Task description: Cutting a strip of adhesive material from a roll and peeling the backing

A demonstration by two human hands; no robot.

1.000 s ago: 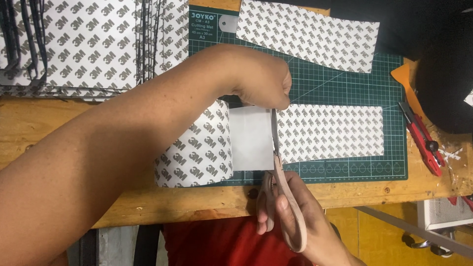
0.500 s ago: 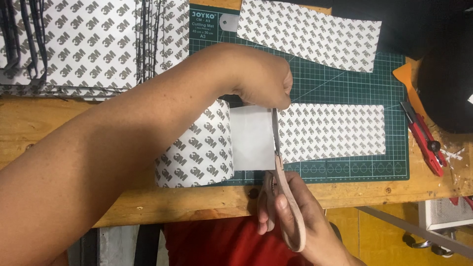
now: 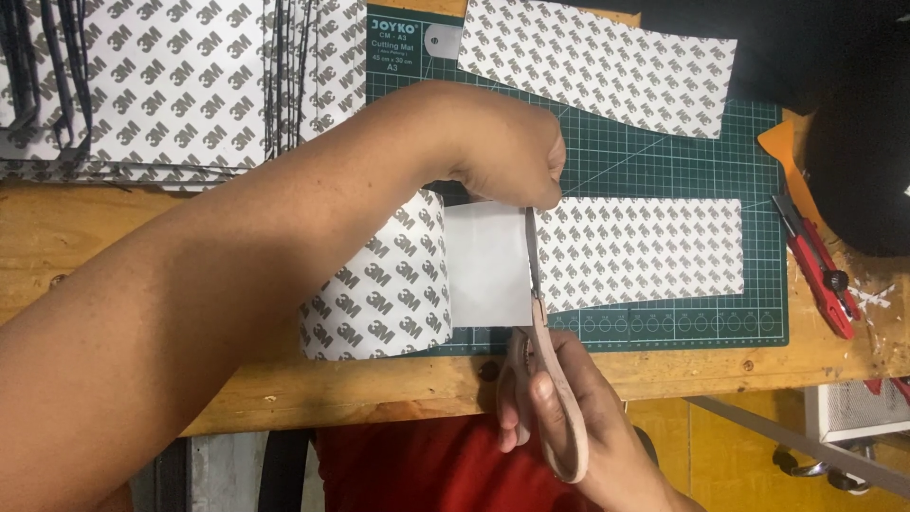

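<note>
Lying flat across the green cutting mat (image 3: 664, 171) is a long strip of adhesive sheet (image 3: 645, 251), its white backing paper covered in a repeated grey printed pattern. The strip runs from the mat's right part toward its left edge, where the end curls up and shows a plain white inner face (image 3: 485, 265) — the patterned side rolls under at the wooden tabletop's (image 3: 114, 246) front edge.

The left hand (image 3: 507, 152) reaches across from the left and pinches the strip's far edge, fingers curled tight on the paper. The right hand (image 3: 569, 417) comes up from the tabletop's front edge, fingers threaded through the pinkish handles of a pair of scissors (image 3: 538, 351); the blades point away from the person and lie nearly shut along the line where white face meets patterned strip.

A second patterned strip (image 3: 597, 62) lies slanted along the mat's far edge, next to a white printed label in the mat's far left corner. A thick stack of the same patterned sheets (image 3: 161, 85) fills the tabletop's far left corner. Beside the mat's right edge lie a red utility knife (image 3: 820, 275) and an orange scraper (image 3: 787, 156), with a black object (image 3: 863, 161) just beyond.
</note>
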